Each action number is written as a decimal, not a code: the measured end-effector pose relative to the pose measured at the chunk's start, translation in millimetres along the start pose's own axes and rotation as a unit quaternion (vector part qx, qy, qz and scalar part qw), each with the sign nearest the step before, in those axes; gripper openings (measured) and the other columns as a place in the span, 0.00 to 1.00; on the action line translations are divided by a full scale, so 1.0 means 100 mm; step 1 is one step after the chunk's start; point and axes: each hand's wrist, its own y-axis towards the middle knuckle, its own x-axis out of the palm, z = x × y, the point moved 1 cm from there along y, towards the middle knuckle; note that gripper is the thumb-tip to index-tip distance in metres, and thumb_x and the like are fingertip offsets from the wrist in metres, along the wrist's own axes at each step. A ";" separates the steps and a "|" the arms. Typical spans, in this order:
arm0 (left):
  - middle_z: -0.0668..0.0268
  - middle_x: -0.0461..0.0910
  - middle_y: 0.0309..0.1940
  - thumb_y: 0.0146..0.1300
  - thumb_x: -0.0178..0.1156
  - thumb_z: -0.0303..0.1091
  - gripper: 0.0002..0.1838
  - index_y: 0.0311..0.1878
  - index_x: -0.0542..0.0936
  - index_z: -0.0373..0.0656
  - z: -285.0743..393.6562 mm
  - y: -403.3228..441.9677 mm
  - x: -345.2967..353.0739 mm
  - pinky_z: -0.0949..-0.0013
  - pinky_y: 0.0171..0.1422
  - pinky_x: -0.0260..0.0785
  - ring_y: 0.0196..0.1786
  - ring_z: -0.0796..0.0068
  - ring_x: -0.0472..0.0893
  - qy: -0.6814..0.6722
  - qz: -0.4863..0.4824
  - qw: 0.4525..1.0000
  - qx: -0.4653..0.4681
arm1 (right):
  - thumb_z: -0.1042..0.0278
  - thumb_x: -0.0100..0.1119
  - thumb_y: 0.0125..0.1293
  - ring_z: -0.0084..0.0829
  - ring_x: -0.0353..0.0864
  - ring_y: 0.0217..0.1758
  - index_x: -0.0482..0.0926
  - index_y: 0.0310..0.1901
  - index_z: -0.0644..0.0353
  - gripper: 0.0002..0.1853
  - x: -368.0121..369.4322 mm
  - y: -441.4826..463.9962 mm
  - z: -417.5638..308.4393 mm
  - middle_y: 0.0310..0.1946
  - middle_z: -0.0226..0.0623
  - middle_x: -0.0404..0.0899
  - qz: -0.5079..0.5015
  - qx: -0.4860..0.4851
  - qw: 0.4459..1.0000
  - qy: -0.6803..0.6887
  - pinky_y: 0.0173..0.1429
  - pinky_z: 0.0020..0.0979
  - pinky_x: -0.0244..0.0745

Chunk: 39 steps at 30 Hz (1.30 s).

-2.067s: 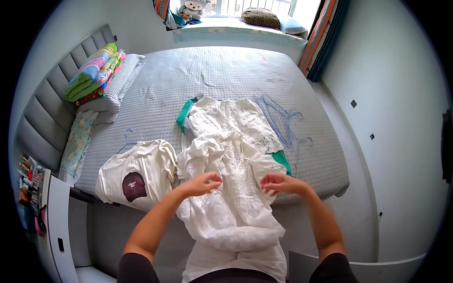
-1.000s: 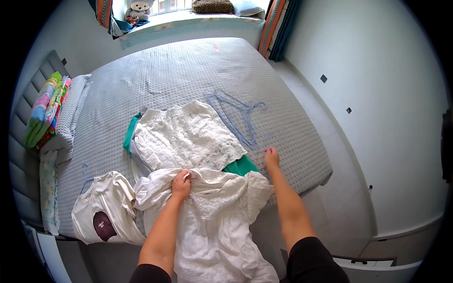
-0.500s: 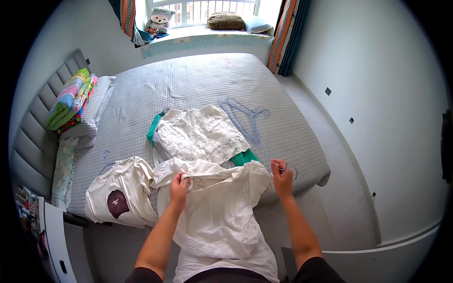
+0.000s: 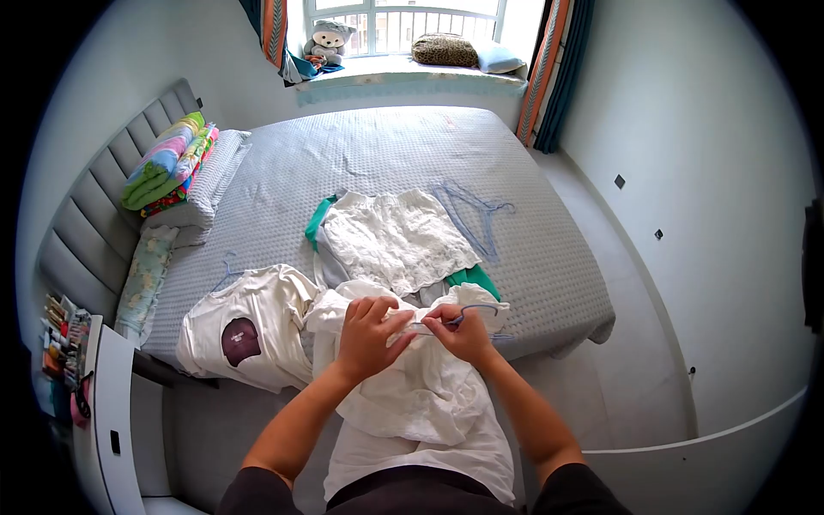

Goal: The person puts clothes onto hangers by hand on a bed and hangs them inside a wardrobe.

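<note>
Blue hanger (image 4: pixel 481 306) held over white shirt (image 4: pixel 410 396); seating inside the shirt not confirmed.
Right hand (image 4: pixel 464 335): pinched on the hanger. Left hand (image 4: pixel 369 336): close beside it over the shirt, grip unclear. The shirt lies beneath both hands. Left of them, a T-shirt (image 4: pixel 279 300) is already hung; beyond, a lace garment (image 4: pixel 399 236) shows no hanger, and spare hangers (image 4: pixel 487 225) appear unused.

Light: you get daylight from the wide barred glass window (image 4: pixel 429 24) ahead, glaring near-white | Shadow: soft in your crumpled white cloth garment's (image 4: pixel 421 399) folds; grey floor (image 4: pixel 227 433) at your lower left dimmer | Lens: your edges bow, corners black | Focus: small multicoloured items (image 4: pixel 64 336) far left smeared
</note>
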 end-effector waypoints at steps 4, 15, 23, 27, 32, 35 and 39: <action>0.61 0.83 0.32 0.64 0.62 0.38 0.07 0.40 0.80 0.46 -0.25 -0.22 0.07 0.57 0.37 0.73 0.36 0.57 0.83 -0.059 -0.166 0.973 -0.146 | 0.69 0.65 0.65 0.18 0.73 0.27 0.82 0.38 0.63 0.06 -0.06 0.06 -0.14 0.26 0.29 0.79 0.026 -0.009 0.999 -0.023 0.31 0.22 0.66; 0.63 0.73 0.18 0.69 0.61 0.34 0.09 0.40 0.82 0.36 -0.55 -0.39 -0.02 0.68 0.26 0.59 0.19 0.77 0.66 -0.233 -0.041 0.921 -0.310 | 0.64 0.68 0.57 0.40 0.72 0.64 0.78 0.52 0.53 0.20 0.61 -0.09 0.16 0.49 0.36 0.80 -0.156 -0.101 0.967 -0.176 0.70 0.49 0.58; 0.59 0.74 0.18 0.70 0.60 0.40 0.16 0.36 0.82 0.34 -0.91 -0.64 -0.31 0.67 0.30 0.63 0.22 0.71 0.71 -0.192 -0.073 0.931 -0.301 | 0.56 0.73 0.53 0.35 0.64 0.69 0.81 0.50 0.42 0.21 -0.24 -0.16 0.70 0.51 0.23 0.79 -0.036 -0.082 0.868 -0.489 0.75 0.59 0.39; 0.56 0.72 0.17 0.70 0.59 0.40 0.18 0.32 0.79 0.33 -0.92 -0.67 -0.22 0.65 0.29 0.62 0.21 0.66 0.68 -0.180 -0.106 0.936 -0.282 | 0.57 0.72 0.54 0.34 0.64 0.67 0.81 0.48 0.41 0.18 -0.53 -0.07 0.62 0.50 0.19 0.80 0.018 -0.093 0.846 -0.525 0.75 0.55 0.42; 0.57 0.68 0.16 0.71 0.58 0.40 0.20 0.27 0.75 0.34 -1.01 -0.79 -0.05 0.63 0.27 0.59 0.20 0.67 0.63 -0.268 -0.054 0.908 -0.318 | 0.59 0.69 0.57 0.34 0.67 0.64 0.81 0.47 0.43 0.15 -0.61 -0.12 0.54 0.48 0.19 0.80 0.010 -0.062 0.860 -0.507 0.71 0.52 0.47; 0.56 0.71 0.18 0.71 0.58 0.41 0.20 0.27 0.76 0.35 -1.00 -0.73 -0.17 0.62 0.28 0.61 0.20 0.62 0.68 -0.203 -0.096 0.932 -0.285 | 0.59 0.68 0.58 0.33 0.68 0.62 0.81 0.45 0.44 0.12 -0.63 -0.14 0.56 0.47 0.20 0.81 0.048 -0.101 0.858 -0.501 0.70 0.52 0.48; 0.55 0.74 0.20 0.70 0.59 0.42 0.19 0.27 0.77 0.36 -0.89 -0.63 -0.31 0.58 0.29 0.64 0.24 0.53 0.75 -0.100 -0.096 0.966 -0.218 | 0.62 0.66 0.60 0.34 0.73 0.57 0.82 0.42 0.48 0.09 -0.69 -0.11 0.34 0.44 0.24 0.82 0.052 -0.118 0.864 -0.486 0.68 0.48 0.55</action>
